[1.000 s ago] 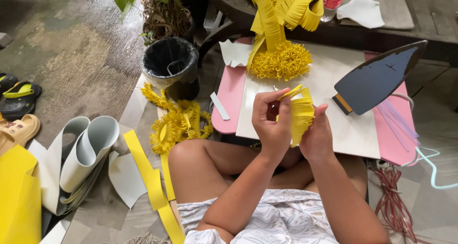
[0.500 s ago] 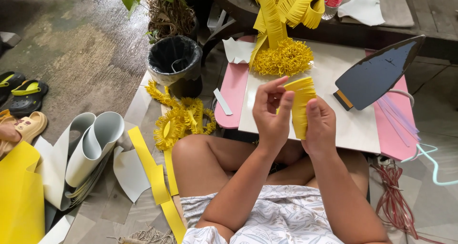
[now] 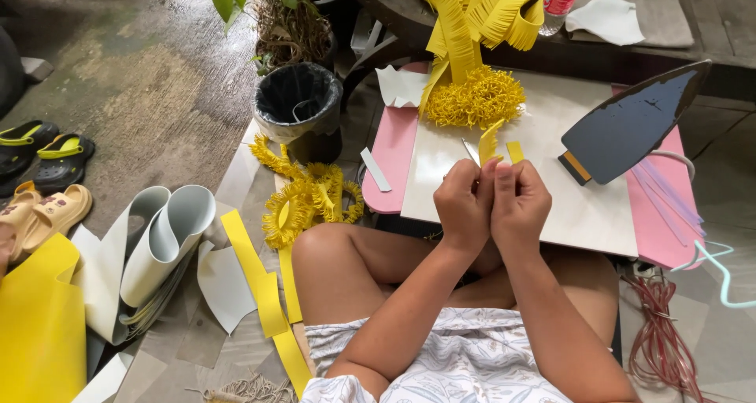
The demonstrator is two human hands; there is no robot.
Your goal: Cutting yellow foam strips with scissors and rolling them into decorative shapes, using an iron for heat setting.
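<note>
Low desk [image 3: 551, 214] with white board sat before me; my left grip [image 3: 465, 206] and right grip [image 3: 518, 206], pressed together, both pinched the yellow strip [image 3: 490, 143] above it, iron [image 3: 630, 123] nearby.

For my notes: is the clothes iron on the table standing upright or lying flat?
Upright: the iron rests on its heel on the white board, with its dark soleplate facing the camera.

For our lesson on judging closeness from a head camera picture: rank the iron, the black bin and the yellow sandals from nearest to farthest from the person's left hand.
1. The iron, resting on the white board, up and to the right of the left hand.
2. The black bin, on the ground, up and to the left.
3. The yellow sandals, at the far left edge.
</note>
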